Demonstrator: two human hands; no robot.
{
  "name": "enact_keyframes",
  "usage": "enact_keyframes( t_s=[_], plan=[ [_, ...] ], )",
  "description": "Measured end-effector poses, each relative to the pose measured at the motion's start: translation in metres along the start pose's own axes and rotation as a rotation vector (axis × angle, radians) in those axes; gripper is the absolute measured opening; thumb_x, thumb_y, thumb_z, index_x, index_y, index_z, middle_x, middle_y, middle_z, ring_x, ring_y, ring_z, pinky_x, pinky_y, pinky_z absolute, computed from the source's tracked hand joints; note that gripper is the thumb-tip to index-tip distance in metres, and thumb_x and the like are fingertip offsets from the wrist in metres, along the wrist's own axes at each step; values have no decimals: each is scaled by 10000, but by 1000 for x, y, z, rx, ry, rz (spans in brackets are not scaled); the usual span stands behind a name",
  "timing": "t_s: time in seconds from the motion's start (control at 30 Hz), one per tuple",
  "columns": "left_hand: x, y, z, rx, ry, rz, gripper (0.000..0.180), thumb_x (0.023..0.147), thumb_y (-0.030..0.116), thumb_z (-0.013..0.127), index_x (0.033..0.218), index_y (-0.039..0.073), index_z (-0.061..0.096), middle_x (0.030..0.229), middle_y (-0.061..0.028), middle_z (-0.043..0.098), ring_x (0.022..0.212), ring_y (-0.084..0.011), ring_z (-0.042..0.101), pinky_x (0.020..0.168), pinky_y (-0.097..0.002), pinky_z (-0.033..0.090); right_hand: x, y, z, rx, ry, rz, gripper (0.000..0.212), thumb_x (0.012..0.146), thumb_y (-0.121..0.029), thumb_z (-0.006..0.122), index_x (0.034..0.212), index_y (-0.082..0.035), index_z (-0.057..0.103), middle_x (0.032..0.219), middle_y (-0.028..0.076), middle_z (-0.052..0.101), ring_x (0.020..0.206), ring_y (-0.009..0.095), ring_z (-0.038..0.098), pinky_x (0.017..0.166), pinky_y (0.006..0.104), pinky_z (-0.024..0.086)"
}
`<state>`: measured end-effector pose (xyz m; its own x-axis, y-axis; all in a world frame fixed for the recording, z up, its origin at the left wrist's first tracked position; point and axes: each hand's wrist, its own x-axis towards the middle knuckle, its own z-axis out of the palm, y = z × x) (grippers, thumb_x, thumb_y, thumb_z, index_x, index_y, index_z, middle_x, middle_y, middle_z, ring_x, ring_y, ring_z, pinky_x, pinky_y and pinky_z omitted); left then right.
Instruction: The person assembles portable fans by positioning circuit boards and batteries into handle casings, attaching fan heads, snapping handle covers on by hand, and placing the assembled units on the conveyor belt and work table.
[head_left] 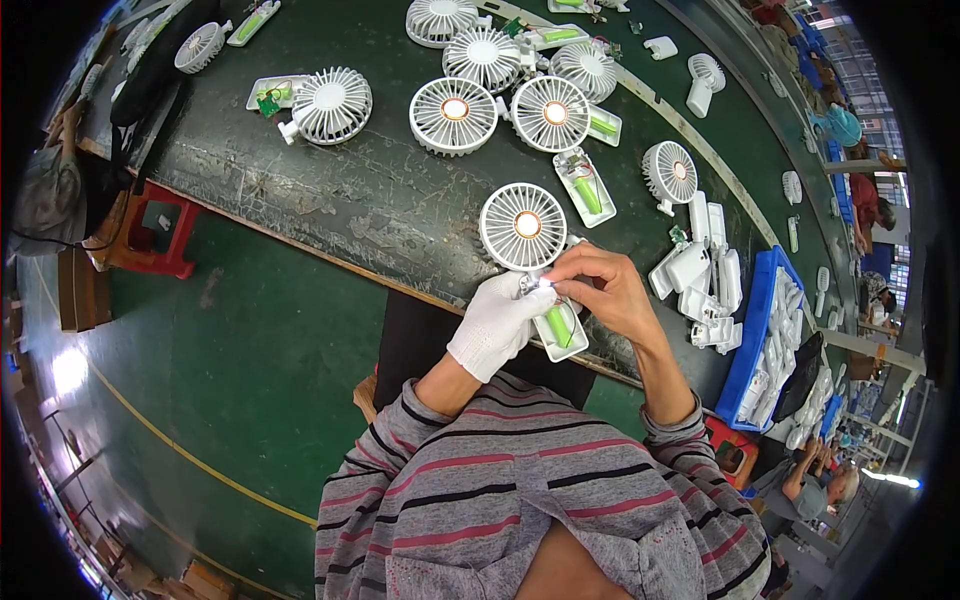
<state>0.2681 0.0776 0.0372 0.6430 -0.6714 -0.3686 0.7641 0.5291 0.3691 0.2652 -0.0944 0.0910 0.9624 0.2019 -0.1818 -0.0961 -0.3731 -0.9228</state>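
A small white handheld fan lies at the table's near edge, its round grille facing up with an orange-ringed centre. Its opened handle extends toward me and shows a green battery cell inside. My left hand, in a white knitted glove, is closed around the joint between grille and handle. Bare, my right hand pinches with thumb and fingertips at that same joint, beside a small bright glow; what the fingertips hold is too small to make out. Just beyond lies another opened handle with a green cell.
Several more fans with opened handles stand farther back on the dark green table. White handle shells are piled to the right, beside a blue crate of wrapped white parts. A red stool stands at left. Other people sit at far right.
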Motion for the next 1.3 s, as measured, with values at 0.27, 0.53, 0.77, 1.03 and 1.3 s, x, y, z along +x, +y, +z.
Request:
enact_keyframes(
  t_s=[0.27,0.53,0.77,1.03,1.3],
  plan=[
    [3,-1,1,-116,12,47,222,867,-41,521,1085,-81,522,985,-135,612,876,-214,640,762,-331,541,-6,-4,2,-253,173,-177,208,745,-20,678,953,-22,691,933,91,643,874,213,584,767,308,462],
    [5,-6,3,-91,-25,70,260,889,-21,488,1141,-87,486,1042,-185,600,955,-274,624,829,-387,531,-34,6,-1,-751,326,-8,503,683,-75,729,1152,-28,552,1117,143,542,1003,331,503,875,395,429],
    [12,-15,12,-194,2,120,225,923,57,510,1104,-78,503,1030,-157,594,929,-244,615,822,-370,513,-50,-19,-7,-709,486,23,471,687,-89,726,1124,-4,571,1033,182,578,959,351,553,846,396,451],
    [20,-22,22,-436,-13,224,286,970,251,490,1085,-9,524,1043,-104,583,970,-199,576,885,-378,466,-59,-49,22,-676,448,39,471,709,-112,719,1145,-5,578,1028,182,574,948,341,555,821,404,456],
    [25,-31,25,-213,105,234,224,931,129,541,1095,-23,534,1022,-83,591,931,-162,578,822,-316,474,-49,-34,36,-828,381,-45,500,700,-73,724,1168,19,576,1021,170,545,921,328,517,783,408,454]
  ],
)
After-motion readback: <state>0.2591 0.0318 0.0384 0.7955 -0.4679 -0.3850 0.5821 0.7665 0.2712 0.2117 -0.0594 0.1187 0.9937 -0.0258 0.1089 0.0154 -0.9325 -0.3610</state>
